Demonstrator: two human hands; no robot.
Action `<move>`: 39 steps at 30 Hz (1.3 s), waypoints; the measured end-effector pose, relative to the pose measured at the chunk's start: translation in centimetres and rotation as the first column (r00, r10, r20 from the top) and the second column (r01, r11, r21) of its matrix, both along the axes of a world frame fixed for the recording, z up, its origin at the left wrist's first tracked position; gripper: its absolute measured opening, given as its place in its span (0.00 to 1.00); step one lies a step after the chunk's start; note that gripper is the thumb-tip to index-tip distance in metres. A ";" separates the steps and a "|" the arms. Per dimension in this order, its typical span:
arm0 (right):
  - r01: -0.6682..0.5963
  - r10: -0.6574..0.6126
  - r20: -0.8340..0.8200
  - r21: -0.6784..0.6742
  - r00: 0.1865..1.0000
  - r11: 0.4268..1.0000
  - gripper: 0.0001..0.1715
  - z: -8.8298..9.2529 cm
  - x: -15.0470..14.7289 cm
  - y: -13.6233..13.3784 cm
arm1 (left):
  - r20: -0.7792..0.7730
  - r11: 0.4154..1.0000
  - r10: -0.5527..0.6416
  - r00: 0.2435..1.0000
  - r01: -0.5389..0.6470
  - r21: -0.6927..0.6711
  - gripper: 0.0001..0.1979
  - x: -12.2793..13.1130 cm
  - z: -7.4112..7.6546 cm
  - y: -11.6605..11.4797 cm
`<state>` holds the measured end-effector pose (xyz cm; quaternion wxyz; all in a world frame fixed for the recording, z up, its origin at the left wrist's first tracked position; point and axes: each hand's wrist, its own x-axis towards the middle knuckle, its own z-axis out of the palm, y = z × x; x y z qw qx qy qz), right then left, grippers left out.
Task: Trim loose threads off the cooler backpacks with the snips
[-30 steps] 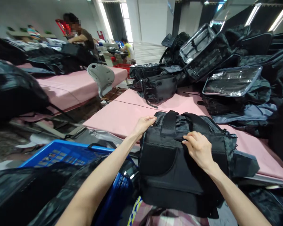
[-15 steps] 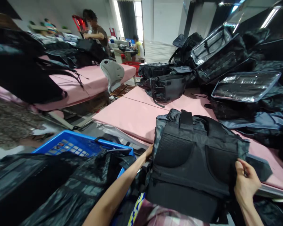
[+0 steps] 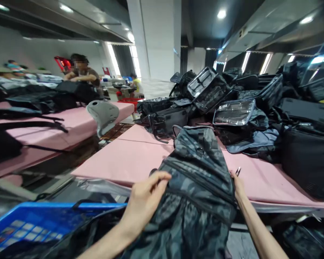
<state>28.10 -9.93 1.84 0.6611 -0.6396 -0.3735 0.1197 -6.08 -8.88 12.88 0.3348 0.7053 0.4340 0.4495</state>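
Observation:
A dark camouflage backpack [image 3: 194,187] leans over the front edge of the pink-covered table [image 3: 129,154], its patterned side with a long zipper facing up. My left hand [image 3: 148,194] is at the bag's left edge, thumb and fingertips pressed together on the fabric. At the bag's right edge is my right hand [image 3: 238,183], its fingers partly hidden behind the bag; a small shiny metal object sticks up by the fingertips. What exactly the right fingers hold is not clear.
Many dark bags [image 3: 232,108] are heaped at the back and right of the table. A blue crate [image 3: 70,207] with bags stands at lower left. Beyond are a grey chair [image 3: 102,115], another pink table [image 3: 72,126] and a person [image 3: 83,72] handling dark bags.
The backpack has been turned from its black strap side to its camouflage side. Both hands have shifted along its edges. The view has swung up and to the right.

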 end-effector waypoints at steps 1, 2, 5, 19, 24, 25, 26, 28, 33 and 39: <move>0.023 -0.022 -0.012 0.026 1.000 0.999 0.24 0.8 0.4 -0.2 | -0.060 0.999 0.012 0.998 -0.010 0.035 0.07 0.2 -0.7 -0.8; 0.051 -0.049 -0.034 0.054 0.998 0.997 0.23 1.9 0.8 -0.6 | -0.095 0.998 0.025 0.995 -0.020 0.059 0.07 0.4 -1.6 -1.4; 0.024 -0.030 0.050 0.116 0.998 0.993 0.17 6.5 0.0 -2.0 | -0.140 0.996 0.031 0.990 -0.019 0.087 0.07 1.3 -3.8 -2.7; 0.021 0.143 0.777 -0.197 0.613 0.980 0.16 13.0 -3.7 -1.8 | -0.351 0.768 -0.010 0.936 0.232 0.597 0.20 1.5 -7.5 -5.8; 0.040 0.134 0.818 -0.188 0.559 0.981 0.15 11.0 -5.2 -5.9 | -0.573 0.793 -0.147 0.806 0.442 0.419 0.17 0.8 -3.9 -3.3; 0.052 0.127 0.826 -0.185 0.549 0.981 0.12 10.7 -5.5 -6.2 | -0.606 0.806 -0.202 0.769 0.482 0.343 0.15 1.1 -2.2 -2.2; 0.061 0.117 0.834 -0.177 0.539 0.982 0.10 10.5 -5.7 -6.2 | -0.630 0.814 -0.254 0.734 0.514 0.270 0.14 1.7 -0.6 -0.9; 0.075 0.093 0.854 -0.153 0.512 0.985 0.10 10.2 -5.7 -6.0 | -0.619 0.848 -0.193 0.761 0.447 0.286 0.14 3.7 2.4 1.8; 0.103 0.065 0.888 -0.125 0.456 0.987 0.09 10.5 -5.4 -5.5 | -0.634 0.786 -0.107 0.766 0.455 0.418 0.13 10.5 4.1 6.9; 0.081 0.055 0.898 -0.100 0.436 0.992 0.10 10.5 -5.3 -5.3 | -0.698 0.771 -0.160 0.699 0.529 0.353 0.08 13.2 2.9 8.1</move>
